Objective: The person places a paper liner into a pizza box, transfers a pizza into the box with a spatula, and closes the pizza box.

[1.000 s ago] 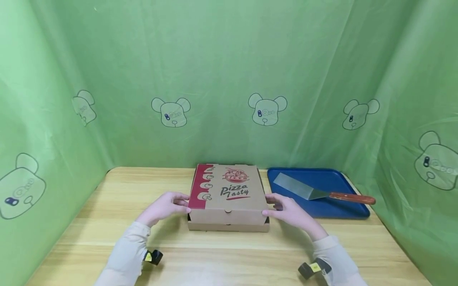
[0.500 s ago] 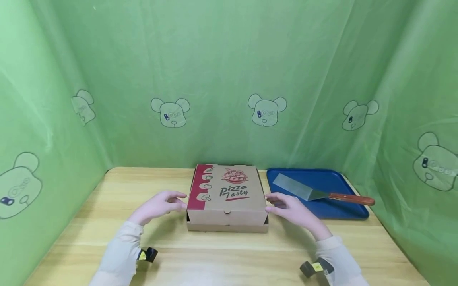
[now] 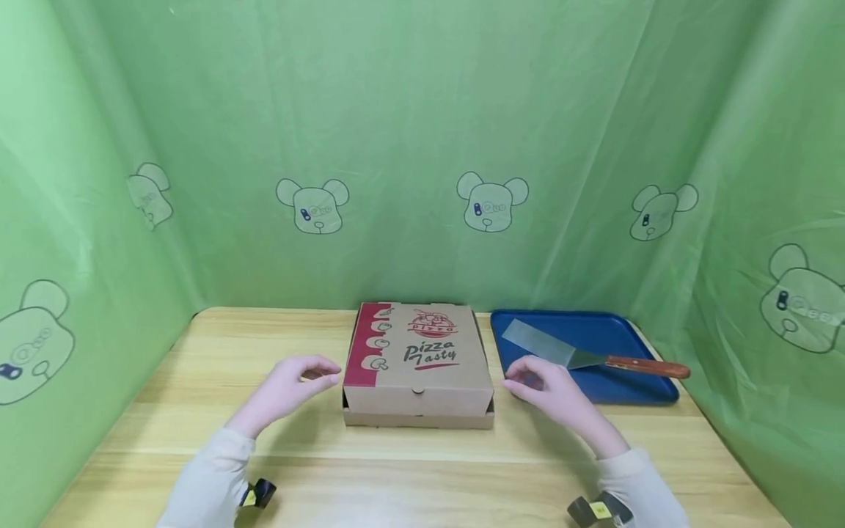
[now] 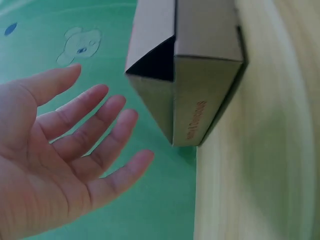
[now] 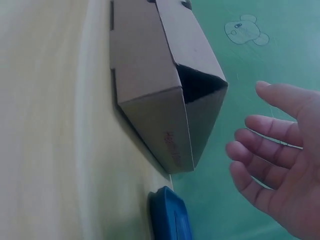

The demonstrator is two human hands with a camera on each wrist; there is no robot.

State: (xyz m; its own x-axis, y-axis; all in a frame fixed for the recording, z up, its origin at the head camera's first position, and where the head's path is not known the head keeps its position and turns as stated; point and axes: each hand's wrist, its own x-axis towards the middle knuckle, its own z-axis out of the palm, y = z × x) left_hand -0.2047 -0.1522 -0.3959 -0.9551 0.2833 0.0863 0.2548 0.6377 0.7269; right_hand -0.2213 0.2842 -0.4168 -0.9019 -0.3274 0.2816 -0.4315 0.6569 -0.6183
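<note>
A cardboard pizza box (image 3: 422,345) with a red stripe and "Pizza Tasty" print sits on the wooden table. Its lid is down but stands slightly raised above the base, with dark gaps at the front corners in both wrist views. My left hand (image 3: 293,385) hovers off the box's left side, holding nothing. In the left wrist view the fingers of the left hand (image 4: 75,145) are spread and relaxed, apart from the box (image 4: 205,95). On the other side, my right hand (image 3: 548,389) is also free of the box, its fingers loosely bent around nothing.
To the right of the box lies a blue tray (image 3: 614,330). Across it rests a metal spatula (image 3: 551,348), its wooden handle reaching over the tray's right edge. Green curtains (image 3: 396,132) with bear prints enclose the wooden table (image 3: 422,477) at the back and sides.
Both hands have let go of the box's front corners and moved outward, the left hand to the left, the right hand to the right. The box stays in place.
</note>
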